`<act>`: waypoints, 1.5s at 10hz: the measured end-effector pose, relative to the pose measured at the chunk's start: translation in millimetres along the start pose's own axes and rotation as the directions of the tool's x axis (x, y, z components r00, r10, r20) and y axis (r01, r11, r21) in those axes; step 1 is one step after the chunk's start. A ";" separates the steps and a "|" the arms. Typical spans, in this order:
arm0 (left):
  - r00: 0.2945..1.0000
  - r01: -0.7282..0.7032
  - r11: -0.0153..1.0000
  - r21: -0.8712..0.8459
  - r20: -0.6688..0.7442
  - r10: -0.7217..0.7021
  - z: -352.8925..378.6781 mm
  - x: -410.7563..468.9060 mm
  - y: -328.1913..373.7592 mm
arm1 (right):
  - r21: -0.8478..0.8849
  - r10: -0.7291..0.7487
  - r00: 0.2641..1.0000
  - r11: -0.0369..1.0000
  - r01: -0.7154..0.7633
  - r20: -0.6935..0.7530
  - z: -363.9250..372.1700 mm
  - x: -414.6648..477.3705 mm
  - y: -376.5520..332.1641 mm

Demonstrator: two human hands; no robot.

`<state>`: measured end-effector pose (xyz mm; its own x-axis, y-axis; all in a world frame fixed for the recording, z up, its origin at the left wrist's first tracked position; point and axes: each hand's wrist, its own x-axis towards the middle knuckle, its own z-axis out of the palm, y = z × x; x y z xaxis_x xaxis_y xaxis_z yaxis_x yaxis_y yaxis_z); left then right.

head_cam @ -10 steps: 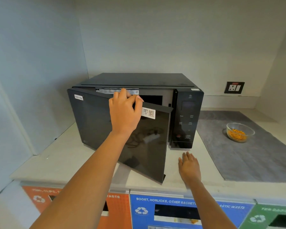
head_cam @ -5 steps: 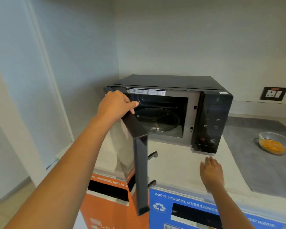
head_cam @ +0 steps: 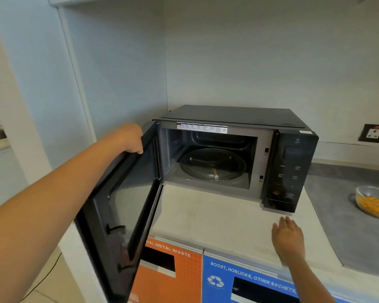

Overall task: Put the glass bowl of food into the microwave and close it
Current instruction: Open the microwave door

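The black microwave (head_cam: 232, 154) stands on a pale counter (head_cam: 206, 217), its door (head_cam: 123, 206) swung wide to the left. The left hand (head_cam: 130, 138) grips the door's top edge. The right hand (head_cam: 288, 239) hovers flat, fingers spread, above the counter. The glass bowl (head_cam: 373, 202) of orange food sits on a grey mat (head_cam: 346, 226), right of the microwave.

The microwave (head_cam: 293, 162) is black with a grey inside, the glass bowl (head_cam: 373, 202) holds orange food, the mat (head_cam: 346, 232) is grey, and the bin panels are orange (head_cam: 184, 278) and blue (head_cam: 219, 287).
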<state>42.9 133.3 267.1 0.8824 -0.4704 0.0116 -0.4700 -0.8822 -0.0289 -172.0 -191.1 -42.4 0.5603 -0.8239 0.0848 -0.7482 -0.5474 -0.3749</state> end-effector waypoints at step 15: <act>0.792 0.057 0.998 0.024 -0.610 -0.031 67.1 60.2 -36.8 | 0.004 0.050 0.999 0.999 -0.050 -0.009 6.9 5.2 1.7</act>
<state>114.9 138.7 201.8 0.6987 -0.3579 0.6195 -0.4183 -0.9068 -0.0521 -167.9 -195.3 -49.0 0.5188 -0.8516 0.0744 -0.7739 -0.5049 -0.3823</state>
